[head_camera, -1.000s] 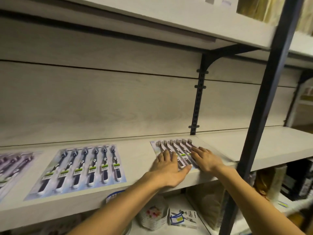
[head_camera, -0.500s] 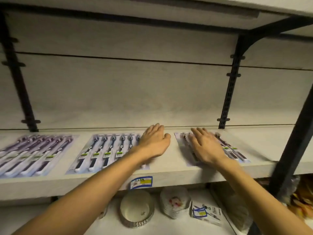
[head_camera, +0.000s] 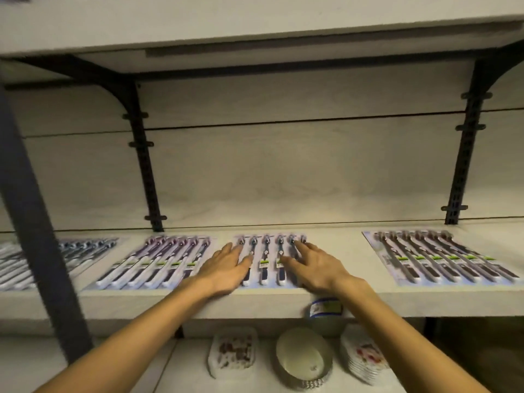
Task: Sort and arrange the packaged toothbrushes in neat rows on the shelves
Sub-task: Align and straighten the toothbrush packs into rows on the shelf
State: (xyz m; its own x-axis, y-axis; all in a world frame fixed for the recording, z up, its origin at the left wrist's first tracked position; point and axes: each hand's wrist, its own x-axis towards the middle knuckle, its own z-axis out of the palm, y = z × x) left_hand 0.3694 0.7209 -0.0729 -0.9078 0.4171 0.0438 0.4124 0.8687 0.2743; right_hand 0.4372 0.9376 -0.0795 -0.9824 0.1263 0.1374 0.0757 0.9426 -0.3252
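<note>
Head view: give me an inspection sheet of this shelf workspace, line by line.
Surface: pale shelf, front edge bearing a price label.
Job's things: four toothbrush packs lie flat in a row: far-left pack, purple pack, middle pack, right pack.
Clutter: nothing seen on this shelf.
Hands: left hand and right hand lie flat on the middle pack, fingers straight.
Cables: nothing seen.
Surroundings: black brackets; lower shelf holds a bowl and stacked dishes.

Single head view: faces forward, slightly down, close to shelf (head_camera: pixel 368 303); back panel (head_camera: pixel 283 171) straight ahead; both forearms enter from bottom edge; wide-angle bowing.
</note>
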